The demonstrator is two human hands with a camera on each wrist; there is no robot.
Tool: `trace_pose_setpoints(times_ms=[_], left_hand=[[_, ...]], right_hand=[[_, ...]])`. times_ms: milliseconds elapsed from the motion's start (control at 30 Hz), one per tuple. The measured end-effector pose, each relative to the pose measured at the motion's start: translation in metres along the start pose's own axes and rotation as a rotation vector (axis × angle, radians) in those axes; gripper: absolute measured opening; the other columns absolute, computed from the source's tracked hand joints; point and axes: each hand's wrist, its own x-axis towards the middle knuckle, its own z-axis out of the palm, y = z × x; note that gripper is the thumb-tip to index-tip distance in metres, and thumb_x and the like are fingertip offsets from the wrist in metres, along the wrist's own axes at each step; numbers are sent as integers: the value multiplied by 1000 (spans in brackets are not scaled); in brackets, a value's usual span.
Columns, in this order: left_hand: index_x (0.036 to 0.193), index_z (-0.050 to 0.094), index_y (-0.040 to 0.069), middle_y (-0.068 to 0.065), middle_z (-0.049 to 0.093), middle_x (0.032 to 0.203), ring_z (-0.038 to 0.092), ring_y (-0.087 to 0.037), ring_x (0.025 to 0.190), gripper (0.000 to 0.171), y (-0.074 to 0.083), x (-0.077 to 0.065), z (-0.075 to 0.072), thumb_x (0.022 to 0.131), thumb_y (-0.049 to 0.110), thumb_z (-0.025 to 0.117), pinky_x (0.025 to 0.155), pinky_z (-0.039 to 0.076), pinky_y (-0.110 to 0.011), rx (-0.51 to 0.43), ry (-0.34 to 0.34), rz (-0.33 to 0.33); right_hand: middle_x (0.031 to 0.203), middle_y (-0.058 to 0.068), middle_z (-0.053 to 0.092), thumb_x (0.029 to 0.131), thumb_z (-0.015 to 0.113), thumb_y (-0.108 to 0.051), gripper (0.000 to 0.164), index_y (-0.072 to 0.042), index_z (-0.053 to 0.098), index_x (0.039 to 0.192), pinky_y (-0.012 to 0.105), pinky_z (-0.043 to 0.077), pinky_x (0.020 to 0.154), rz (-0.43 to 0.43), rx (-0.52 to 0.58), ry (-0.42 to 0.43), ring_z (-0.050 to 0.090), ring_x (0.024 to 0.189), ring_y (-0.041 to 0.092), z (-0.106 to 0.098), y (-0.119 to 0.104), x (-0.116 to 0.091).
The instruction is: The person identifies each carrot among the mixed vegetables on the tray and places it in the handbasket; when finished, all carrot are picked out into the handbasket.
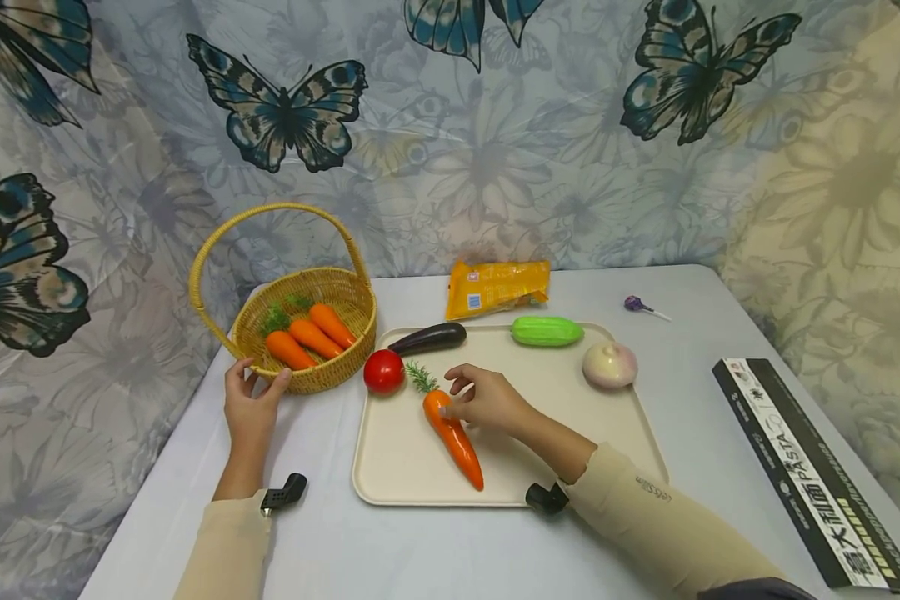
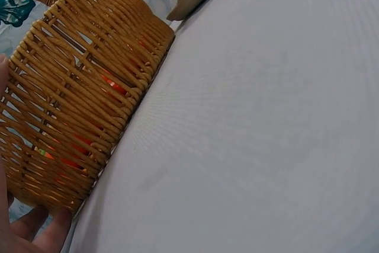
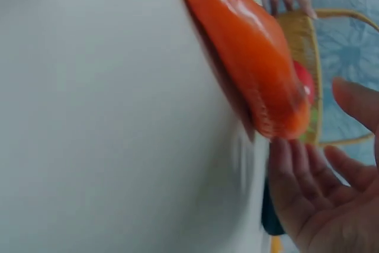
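Note:
On the beige tray (image 1: 562,450) lies an orange carrot (image 1: 453,437) with a green top. My right hand (image 1: 489,402) is at its thick end, fingers and thumb apart; the right wrist view shows the fingertips close beside the carrot (image 3: 246,51), contact unclear. Three carrots (image 1: 315,337) lie in a yellow woven basket (image 1: 330,379) with a tall handle. My left hand (image 1: 251,408) rests against the basket's near left side, thumb and fingers spread; some fingers are hidden in the left wrist view. A tomato (image 1: 384,372) and an eggplant (image 1: 429,337) sit at the tray's left.
A green cucumber-like vegetable (image 1: 547,331) and a pale onion-like bulb (image 1: 610,365) lie on the tray's far and right sides. Behind it is a yellow packet (image 1: 498,288). A lollipop (image 1: 634,304) and a long black-and-white pasta box (image 1: 813,475) lie to the right.

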Motion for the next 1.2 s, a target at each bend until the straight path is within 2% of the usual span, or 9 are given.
trace_pose_setpoints(times_ms=[167,267,367,633,833,967,1067,1200], left_hand=[[132,39,1,-11,24,156,35,-33,137,63,12,-7,1,83,10,78,105,39,-45,4,7,19],[132,38,-1,-12,23,157,35,-34,137,63,15,-9,0,84,9,77,105,37,-50,14,5,29],[134,37,-3,-12,23,157,35,-34,137,65,15,-9,0,84,10,77,105,37,-49,20,4,32],[136,36,-1,-12,22,157,32,-34,138,67,14,-10,2,85,12,77,106,39,-43,39,-6,21],[137,34,-2,-13,22,157,32,-35,139,69,15,-10,2,85,14,77,106,37,-48,40,-11,27],[138,33,-2,-13,22,157,30,-35,139,71,15,-9,1,85,14,77,107,36,-46,26,-15,19],[138,33,-2,-11,24,156,31,-33,139,72,12,-7,1,84,14,78,106,38,-44,27,-14,9],[138,35,1,-7,27,155,33,-28,138,72,0,1,-1,83,14,79,105,40,-40,24,-6,-5]], right_hand=[[103,4,59,76,84,-20,59,-8,57,127,30,56,59,42,-66,-49,61,76,16,-1,-3,-7],[105,5,58,77,84,-23,65,-9,53,132,31,55,58,53,-126,-96,62,69,17,-1,-5,-9],[105,5,58,76,84,-26,70,-8,50,135,32,54,57,67,-170,-128,62,62,18,0,-7,-10],[90,2,60,75,85,-26,67,-7,52,130,30,52,57,88,-273,-147,59,61,17,5,-3,-11],[83,1,61,77,83,-23,66,-2,51,131,30,51,56,105,-274,-159,59,61,17,9,0,-9],[83,2,61,78,82,-22,64,1,52,131,29,51,56,121,-269,-158,58,62,17,10,-1,-10],[86,3,61,79,81,-18,62,0,53,131,29,53,57,138,-217,-158,60,65,18,9,-1,-11],[93,7,61,79,79,-10,59,-2,53,132,32,56,60,149,-107,-144,62,72,20,3,-2,-14]])
